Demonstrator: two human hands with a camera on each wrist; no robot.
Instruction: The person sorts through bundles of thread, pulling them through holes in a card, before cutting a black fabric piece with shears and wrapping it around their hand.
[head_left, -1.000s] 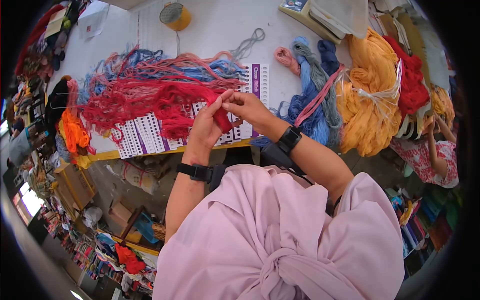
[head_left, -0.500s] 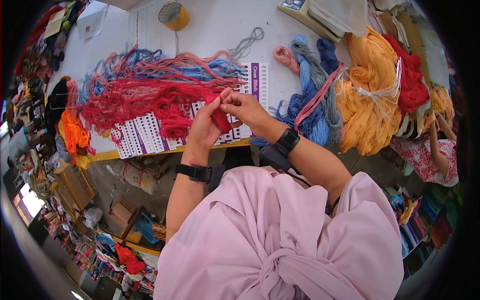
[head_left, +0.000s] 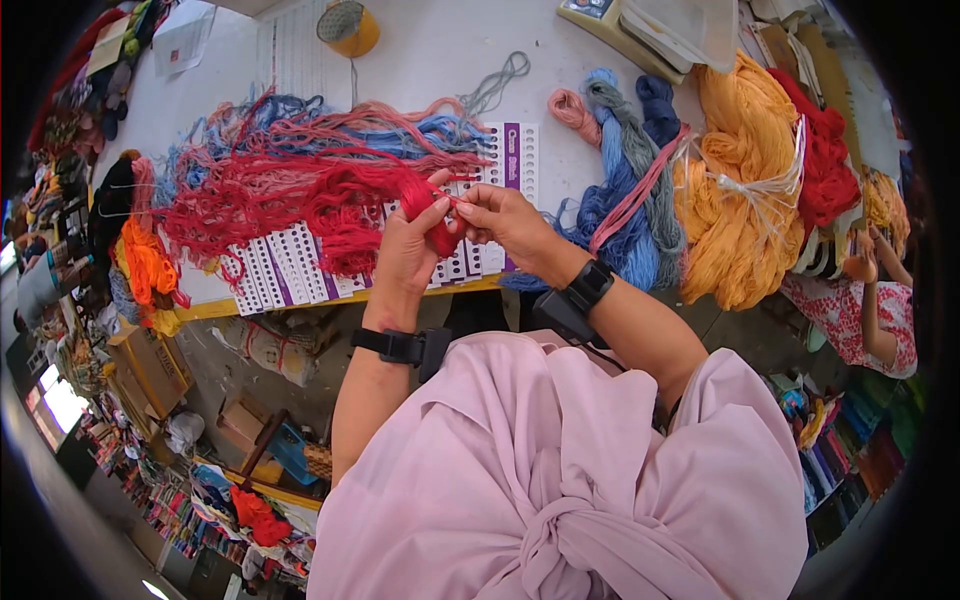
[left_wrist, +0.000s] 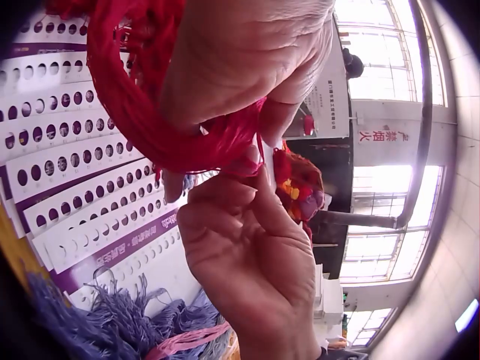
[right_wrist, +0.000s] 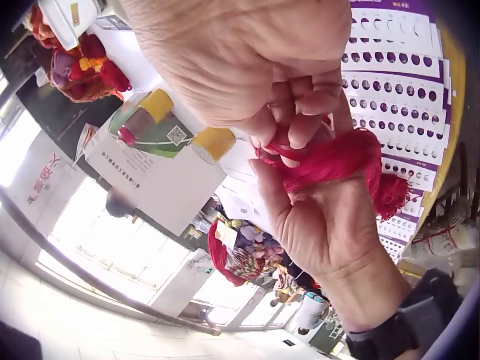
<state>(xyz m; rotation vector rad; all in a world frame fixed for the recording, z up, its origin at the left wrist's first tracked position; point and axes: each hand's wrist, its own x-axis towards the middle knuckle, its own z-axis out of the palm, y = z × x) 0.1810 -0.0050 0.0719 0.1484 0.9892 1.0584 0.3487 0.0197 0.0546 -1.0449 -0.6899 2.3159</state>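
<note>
A thick bundle of red thread (head_left: 418,197) lies across the left hand (head_left: 408,252), whose thumb and fingers grip it. Close beside it on the right, the right hand (head_left: 508,226) pinches a thin red strand at the bundle. In the left wrist view the red bundle (left_wrist: 161,150) bends around the left hand (left_wrist: 244,64), and the fingertips of the right hand (left_wrist: 251,262) meet at its edge. From the right wrist view, the red thread (right_wrist: 337,161) crosses the left palm (right_wrist: 330,225), under the curled fingers of the right hand (right_wrist: 255,67).
Red, pink and blue threads (head_left: 270,150) spread over punched white cards (head_left: 285,268) left of the hands. Blue and grey skeins (head_left: 635,190) and a large yellow skein (head_left: 740,180) lie rightward. A yellow tin (head_left: 350,32) stands at the back; another person (head_left: 860,310) is at far right.
The right hand has shifted slightly right and down, its fingertips apart from the left fingers. The left thumb and the red bundle have turned a little, showing more of the thread.
</note>
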